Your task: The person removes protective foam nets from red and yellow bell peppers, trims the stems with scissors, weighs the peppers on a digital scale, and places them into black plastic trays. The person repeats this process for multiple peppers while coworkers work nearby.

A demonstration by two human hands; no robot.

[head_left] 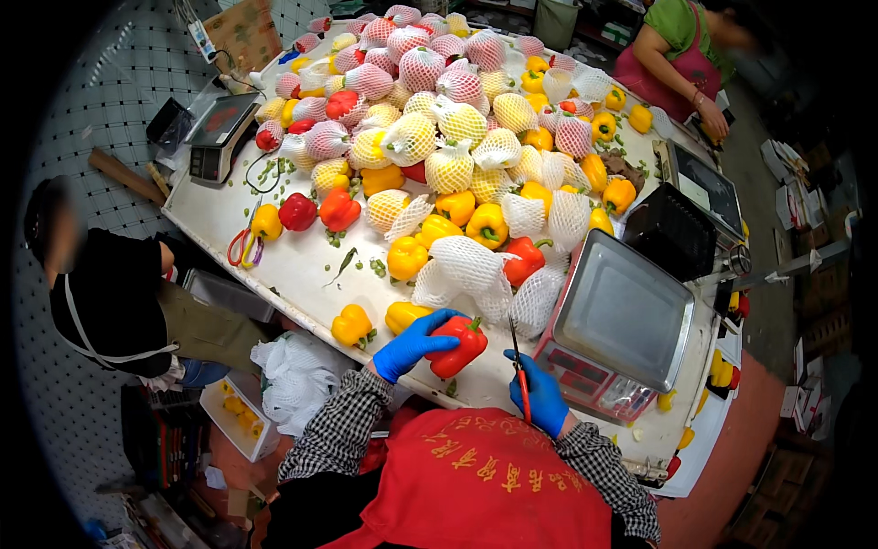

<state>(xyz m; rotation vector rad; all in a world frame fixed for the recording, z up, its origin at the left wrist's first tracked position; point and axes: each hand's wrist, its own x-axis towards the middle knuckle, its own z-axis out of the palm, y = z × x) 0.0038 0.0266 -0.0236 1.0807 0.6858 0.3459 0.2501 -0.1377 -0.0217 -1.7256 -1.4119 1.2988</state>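
My left hand (401, 355), in a blue glove, grips a red bell pepper (460, 349) by its side above the table's near edge. The pepper's green stem points up and away from me. Just to the right, my right hand (546, 399), also blue-gloved, is closed round the red handles of a pair of scissors (516, 351). Their dark blades point away from me, apart from the pepper. Beyond my hands lie white foam net sleeves (468, 263) and another red bell pepper (526, 260). A yellow bell pepper (404, 317) rests behind my left hand.
A big heap of netted peppers (416, 137) covers the far table. At right stands a scale (626, 306) beside a black crate (669, 229). Red-handled scissors (242, 247) lie at left. One person (114, 311) is at left, another (672, 55) at far right. A bag of nets (302, 380) hangs below.
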